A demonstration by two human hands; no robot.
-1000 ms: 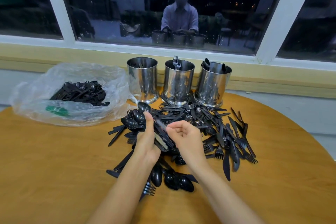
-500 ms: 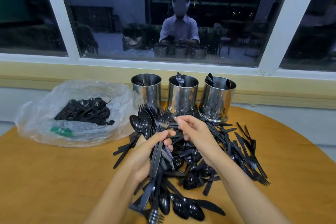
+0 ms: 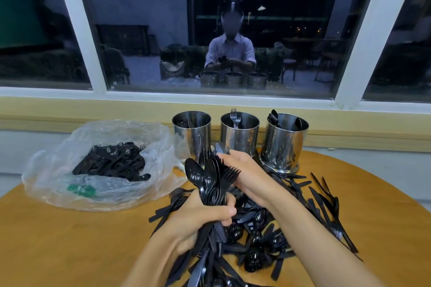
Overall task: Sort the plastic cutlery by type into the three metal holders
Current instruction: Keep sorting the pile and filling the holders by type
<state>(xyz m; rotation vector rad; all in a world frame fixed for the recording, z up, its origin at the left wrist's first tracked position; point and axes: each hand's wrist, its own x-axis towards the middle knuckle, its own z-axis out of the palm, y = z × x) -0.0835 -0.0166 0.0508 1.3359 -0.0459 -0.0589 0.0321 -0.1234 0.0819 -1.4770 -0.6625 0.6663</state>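
A second ago both hands worked low in the pile of black cutlery (image 3: 275, 223) in front of the three metal holders. Since then the left hand (image 3: 198, 219) has closed around a thick bundle of spoons, forks and knives (image 3: 211, 184) and raised it clear of the pile, heads fanned up toward the middle holder (image 3: 240, 136). The right hand (image 3: 245, 170) has lifted too and now presses against the bundle's right side, its fingers at the fork tines, just in front of that holder.

holders (image 3: 240, 134) behind cutlery pile (image 3: 261, 223) | bag (image 3: 70, 170) left of pile | all on table (image 3: 70, 240)
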